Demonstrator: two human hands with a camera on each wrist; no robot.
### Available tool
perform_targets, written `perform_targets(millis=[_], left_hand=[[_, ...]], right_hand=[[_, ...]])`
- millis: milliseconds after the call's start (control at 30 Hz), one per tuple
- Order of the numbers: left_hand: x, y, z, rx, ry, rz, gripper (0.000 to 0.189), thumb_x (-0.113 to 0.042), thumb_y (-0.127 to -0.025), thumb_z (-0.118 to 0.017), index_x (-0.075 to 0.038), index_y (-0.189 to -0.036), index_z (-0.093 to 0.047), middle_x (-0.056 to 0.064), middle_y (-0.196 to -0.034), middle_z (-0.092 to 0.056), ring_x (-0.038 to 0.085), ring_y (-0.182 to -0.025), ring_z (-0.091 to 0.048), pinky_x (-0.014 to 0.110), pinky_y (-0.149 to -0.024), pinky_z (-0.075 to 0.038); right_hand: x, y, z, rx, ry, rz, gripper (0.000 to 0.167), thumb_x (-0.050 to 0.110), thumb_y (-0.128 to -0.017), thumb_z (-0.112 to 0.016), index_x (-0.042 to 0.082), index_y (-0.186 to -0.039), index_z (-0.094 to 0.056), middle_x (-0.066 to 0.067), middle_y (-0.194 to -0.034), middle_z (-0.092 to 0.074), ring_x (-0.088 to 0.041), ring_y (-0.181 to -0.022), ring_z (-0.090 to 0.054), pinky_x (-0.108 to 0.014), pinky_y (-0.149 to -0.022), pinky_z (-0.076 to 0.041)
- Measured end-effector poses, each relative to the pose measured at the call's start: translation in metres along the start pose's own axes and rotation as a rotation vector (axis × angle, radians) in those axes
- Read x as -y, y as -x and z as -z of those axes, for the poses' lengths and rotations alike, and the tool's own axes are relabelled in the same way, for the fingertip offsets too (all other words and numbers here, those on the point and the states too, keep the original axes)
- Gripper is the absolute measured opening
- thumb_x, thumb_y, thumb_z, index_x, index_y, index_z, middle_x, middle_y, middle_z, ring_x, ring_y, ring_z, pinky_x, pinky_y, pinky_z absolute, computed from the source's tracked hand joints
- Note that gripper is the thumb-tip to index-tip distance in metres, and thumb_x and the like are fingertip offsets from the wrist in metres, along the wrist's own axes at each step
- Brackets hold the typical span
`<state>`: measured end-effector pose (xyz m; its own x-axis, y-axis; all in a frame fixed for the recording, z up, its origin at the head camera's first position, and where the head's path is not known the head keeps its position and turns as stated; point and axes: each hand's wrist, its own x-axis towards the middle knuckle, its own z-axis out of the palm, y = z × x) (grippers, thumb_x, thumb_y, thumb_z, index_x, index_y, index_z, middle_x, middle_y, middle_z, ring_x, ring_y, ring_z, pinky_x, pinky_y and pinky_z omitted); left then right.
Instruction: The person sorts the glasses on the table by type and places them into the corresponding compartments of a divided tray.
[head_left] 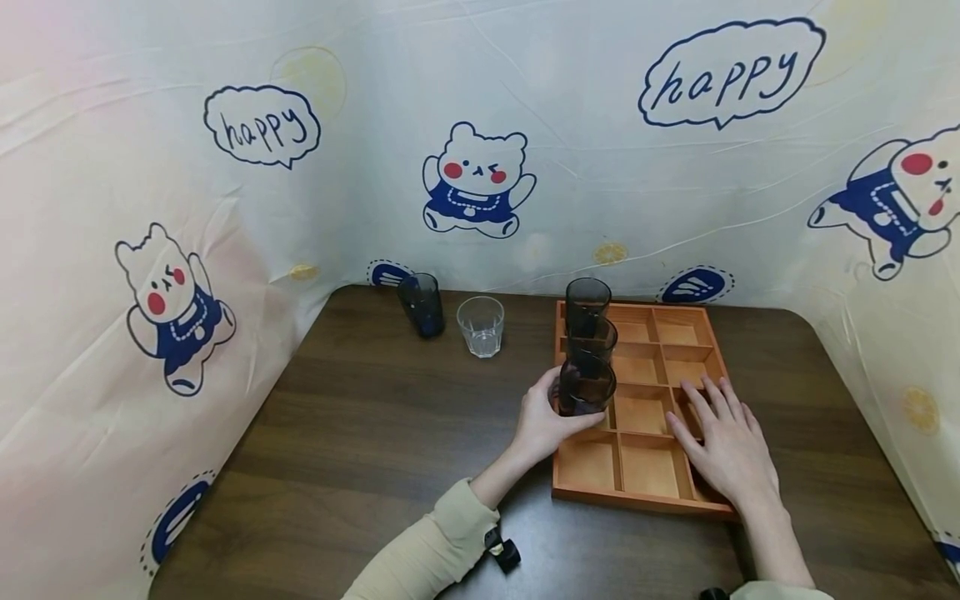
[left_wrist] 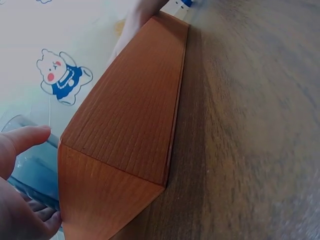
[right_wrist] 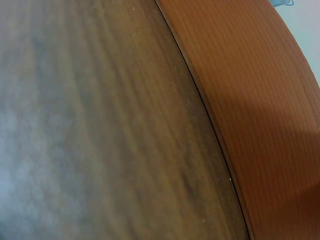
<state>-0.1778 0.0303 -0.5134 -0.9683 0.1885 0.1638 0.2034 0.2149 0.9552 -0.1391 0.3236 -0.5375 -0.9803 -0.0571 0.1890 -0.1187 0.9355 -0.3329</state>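
Note:
My left hand (head_left: 546, 419) grips a dark tinted glass (head_left: 588, 387), thumb on the near side, at the left column of a wooden compartment box (head_left: 652, 502). In the left wrist view this glass (left_wrist: 39, 170) looks bluish and shows between thumb and fingers, partly behind the box corner. Two more dark glasses, a middle one (head_left: 600, 332) and a far one (head_left: 587, 293), stand in line behind it in that column. My right hand (head_left: 729, 446) rests with spread fingers over the box's right side. The right wrist view shows only the box wall (right_wrist: 260, 100) and table, not the hand.
A dark glass (head_left: 423, 308) and a clear glass (head_left: 482, 327) stand at the back of the brown wooden table (head_left: 360, 433), left of the box. A printed sheet (head_left: 585, 167) with cartoon bears hangs behind and around the table.

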Motion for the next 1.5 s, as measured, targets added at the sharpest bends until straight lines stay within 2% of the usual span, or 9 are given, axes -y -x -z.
perform_targets(millis=[367, 567, 800, 1033, 1300, 1500], left_hand=[[0.004, -0.001, 0.002, 0.037, -0.051, -0.041, 0.076, -0.018, -0.08, -0.1, -0.007, -0.146, -0.065, 0.015, -0.133, -0.077, 0.032, -0.125, -0.072, 0.036, -0.104, -0.055], [0.008, -0.001, 0.001, 0.028, -0.097, -0.05, 0.076, -0.024, -0.08, -0.1, -0.012, -0.146, -0.065, 0.01, -0.132, -0.078, 0.028, -0.123, -0.071, 0.036, -0.104, -0.055], [0.011, -0.001, -0.001, -0.025, -0.194, -0.05, 0.076, -0.033, -0.08, -0.1, -0.012, -0.145, -0.067, 0.011, -0.132, -0.074, 0.026, -0.122, -0.067, 0.044, -0.104, -0.055], [0.012, -0.002, 0.002, 0.002, -0.199, -0.05, 0.076, -0.034, -0.083, -0.099, -0.014, -0.148, -0.066, 0.01, -0.136, -0.073, 0.028, -0.126, -0.067, 0.047, -0.108, -0.054], [0.012, 0.001, 0.017, 0.099, -0.095, -0.073, 0.077, -0.024, -0.089, -0.094, -0.009, -0.155, -0.058, 0.014, -0.147, -0.068, 0.031, -0.134, -0.066, 0.054, -0.115, -0.055], [0.017, 0.004, 0.039, 0.118, -0.129, -0.089, 0.083, -0.025, -0.088, -0.095, -0.009, -0.159, -0.055, 0.018, -0.153, -0.064, 0.037, -0.141, -0.062, 0.059, -0.119, -0.05]], right_hand=[[0.001, -0.001, 0.001, 0.004, 0.006, -0.003, 0.07, 0.055, -0.111, -0.056, 0.008, -0.163, -0.048, -0.033, -0.17, -0.039, -0.054, -0.162, -0.027, -0.081, -0.122, -0.027], [0.0, -0.001, 0.001, 0.015, 0.01, -0.008, 0.071, 0.055, -0.111, -0.056, 0.007, -0.163, -0.047, -0.033, -0.171, -0.038, -0.054, -0.162, -0.027, -0.081, -0.122, -0.026], [0.0, 0.0, 0.001, 0.009, 0.01, -0.005, 0.071, 0.055, -0.111, -0.055, 0.008, -0.163, -0.047, -0.033, -0.171, -0.038, -0.054, -0.162, -0.027, -0.081, -0.121, -0.027], [0.0, -0.001, 0.002, 0.004, 0.009, -0.003, 0.071, 0.055, -0.111, -0.056, 0.007, -0.163, -0.048, -0.033, -0.171, -0.038, -0.054, -0.162, -0.027, -0.081, -0.122, -0.027], [0.001, -0.001, 0.001, 0.009, 0.006, 0.0, 0.071, 0.055, -0.111, -0.056, 0.007, -0.164, -0.047, -0.033, -0.171, -0.038, -0.055, -0.162, -0.026, -0.081, -0.122, -0.026], [0.001, 0.0, 0.001, 0.007, 0.009, 0.003, 0.071, 0.054, -0.111, -0.056, 0.007, -0.163, -0.047, -0.033, -0.17, -0.038, -0.055, -0.162, -0.027, -0.082, -0.121, -0.027]])
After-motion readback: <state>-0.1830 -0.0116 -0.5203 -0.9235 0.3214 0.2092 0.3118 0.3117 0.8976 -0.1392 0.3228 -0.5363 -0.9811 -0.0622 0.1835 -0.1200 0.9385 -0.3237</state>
